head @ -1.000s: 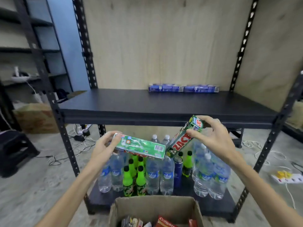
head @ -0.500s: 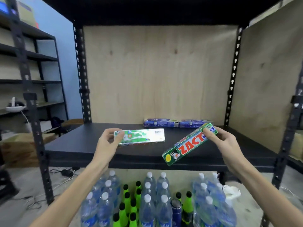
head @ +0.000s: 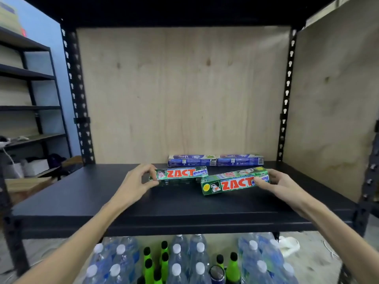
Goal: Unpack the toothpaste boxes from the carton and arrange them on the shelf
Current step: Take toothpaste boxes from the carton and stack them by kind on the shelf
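A black steel shelving unit (head: 182, 210) with perforated uprights (head: 77, 99) fills the view. Its rear is closed by a pale plywood back panel (head: 184, 89), and a matching plywood side panel (head: 332, 111) closes the right end. A dark upper deck (head: 164, 9) spans the top edge. To the left stands a second dark metal rack (head: 28, 107) against a light blue painted wall (head: 43, 31) — brown cardboard boxes (head: 22, 186) sit near its base. The grey concrete floor (head: 320, 261) shows at lower right, below the shelf. Lighting is even and diffuse — its source is out of view.
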Available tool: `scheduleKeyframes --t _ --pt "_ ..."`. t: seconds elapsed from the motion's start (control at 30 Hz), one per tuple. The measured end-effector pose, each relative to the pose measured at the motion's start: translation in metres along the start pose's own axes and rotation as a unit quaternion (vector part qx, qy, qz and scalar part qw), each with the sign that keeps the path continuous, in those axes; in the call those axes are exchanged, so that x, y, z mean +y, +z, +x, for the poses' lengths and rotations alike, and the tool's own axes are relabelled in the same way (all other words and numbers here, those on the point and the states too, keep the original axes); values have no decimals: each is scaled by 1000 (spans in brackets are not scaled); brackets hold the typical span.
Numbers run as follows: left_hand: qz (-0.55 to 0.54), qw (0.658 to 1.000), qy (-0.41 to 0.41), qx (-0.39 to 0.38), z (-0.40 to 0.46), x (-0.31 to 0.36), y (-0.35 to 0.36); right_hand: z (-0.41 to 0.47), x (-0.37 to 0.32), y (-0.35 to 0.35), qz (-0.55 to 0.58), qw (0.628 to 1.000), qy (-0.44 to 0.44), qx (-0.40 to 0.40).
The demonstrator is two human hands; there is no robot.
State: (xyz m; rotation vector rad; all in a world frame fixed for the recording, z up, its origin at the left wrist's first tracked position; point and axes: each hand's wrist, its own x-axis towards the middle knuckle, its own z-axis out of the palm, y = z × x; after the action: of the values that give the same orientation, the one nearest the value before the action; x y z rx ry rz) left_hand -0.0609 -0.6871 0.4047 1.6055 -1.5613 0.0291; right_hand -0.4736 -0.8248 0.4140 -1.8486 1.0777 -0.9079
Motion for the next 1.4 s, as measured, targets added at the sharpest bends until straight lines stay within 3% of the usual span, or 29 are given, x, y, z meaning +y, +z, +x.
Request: scheduleKeyframes --t 0.17,0.27,0.47,0.63,0.8,1.4 --pt "62 996 67 -20 2 -1 2 22 17 -12 -182 982 51 -15" --pt "21 997 54 -57 -1 1 2 24 15 -8 -215 975 56 -9" --pt "-112 992 12 -52 -1 9 2 20 18 -7 -198 980 34 -12" --pt "-43 998 26 -38 2 4 4 23 21 -6 -183 983 -16 11" --pt "-32 993 -97 -56 11 -4 10 28 25 -5 -197 980 -35 15" --pt "44 991 -126 -19 83 -7 83 94 39 -18 -219 973 -3 76"
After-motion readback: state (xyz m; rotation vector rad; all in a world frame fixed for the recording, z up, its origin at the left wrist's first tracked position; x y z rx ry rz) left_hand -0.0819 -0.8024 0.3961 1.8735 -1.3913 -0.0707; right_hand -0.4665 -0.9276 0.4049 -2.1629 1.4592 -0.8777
